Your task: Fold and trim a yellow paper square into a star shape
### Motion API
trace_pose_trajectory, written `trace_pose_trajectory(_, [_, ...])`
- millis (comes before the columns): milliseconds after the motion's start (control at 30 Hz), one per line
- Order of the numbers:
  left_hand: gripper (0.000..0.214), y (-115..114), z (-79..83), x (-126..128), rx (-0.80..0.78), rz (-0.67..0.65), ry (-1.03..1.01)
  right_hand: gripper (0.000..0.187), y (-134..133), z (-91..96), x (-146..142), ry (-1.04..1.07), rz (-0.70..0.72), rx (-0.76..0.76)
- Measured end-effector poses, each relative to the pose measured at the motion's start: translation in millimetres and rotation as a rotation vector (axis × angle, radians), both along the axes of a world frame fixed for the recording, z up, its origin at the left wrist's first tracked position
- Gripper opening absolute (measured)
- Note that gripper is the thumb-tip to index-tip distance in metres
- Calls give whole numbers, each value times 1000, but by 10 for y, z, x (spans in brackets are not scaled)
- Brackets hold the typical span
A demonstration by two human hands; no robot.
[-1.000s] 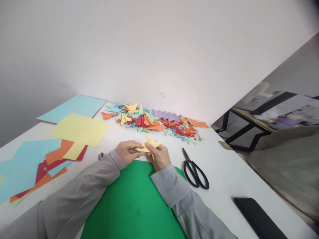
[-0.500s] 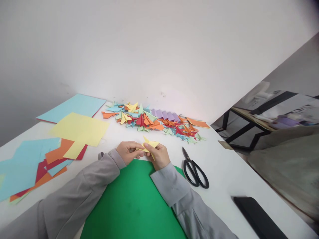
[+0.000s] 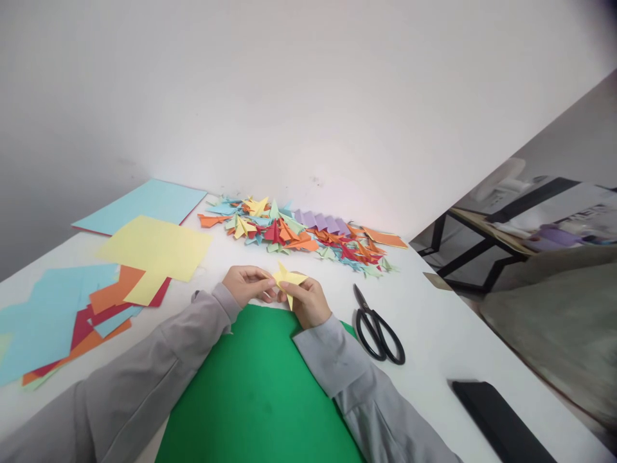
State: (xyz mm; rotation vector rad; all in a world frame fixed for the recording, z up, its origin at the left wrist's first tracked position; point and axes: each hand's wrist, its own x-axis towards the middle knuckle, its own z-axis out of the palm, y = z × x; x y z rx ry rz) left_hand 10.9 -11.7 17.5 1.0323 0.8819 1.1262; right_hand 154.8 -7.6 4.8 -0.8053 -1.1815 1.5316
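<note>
A small folded yellow paper piece (image 3: 294, 278) with pointed ends is held between both hands above the far edge of a green sheet (image 3: 260, 386). My left hand (image 3: 248, 285) pinches its left side between thumb and fingers. On the right side, my right hand (image 3: 312, 302) grips it with the thumb pressed on top. Part of the paper is covered by the fingers. Beyond the hands lies a heap of small folded paper shapes (image 3: 274, 231) in yellow, red, orange, green and blue, with a purple pleated strip (image 3: 322, 222) among them.
Black-handled scissors (image 3: 378, 331) lie right of the green sheet, blades away from me. A black flat object (image 3: 496, 415) sits nearer. To the left are a yellow sheet (image 3: 164, 247), blue paper (image 3: 43, 321) and coloured scraps. A wall (image 3: 308, 96) rises behind the white table (image 3: 434, 328).
The yellow folded paper has turned slightly in my fingers, so more of its pointed arms show. My left hand's fingers have shifted their hold. The view has moved a little.
</note>
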Motion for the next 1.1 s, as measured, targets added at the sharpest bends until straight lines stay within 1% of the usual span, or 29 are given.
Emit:
trace_pose_trajectory(33, [31, 6, -5, 0, -14, -15, -15, 9, -4, 1, -1, -8, -8, -6])
trace_pose_trajectory(100, [32, 19, -13, 0, -36, -34, -42, 20, -12, 9, -3, -9, -20, -32])
trace_pose_trajectory(200, [35, 33, -19, 4, -62, -17, -48, 33, -20, 26, -5, 2, -25, -59])
trace_pose_trajectory(467, [35, 21, -7, 23, -79, 71, 2, 28, -33, 58, -7, 16, 31, -72])
trace_pose_trajectory(600, [33, 4, 14, 16, -67, 70, 6, 29, -33, 60, -1, 18, 50, -61])
trace_pose_trajectory(833, [31, 9, 11, 20, -66, 93, 18, 35, -34, 50, 9, -49, 37, -68])
trace_pose_trajectory(1000, [32, 22, -12, 13, -54, 88, 22, 36, -43, 61, 2, -48, 35, -77])
trace_pose_trajectory(1100, [31, 14, -4, 9, -47, 102, 28, 33, -50, 77, -8, -30, 46, -74])
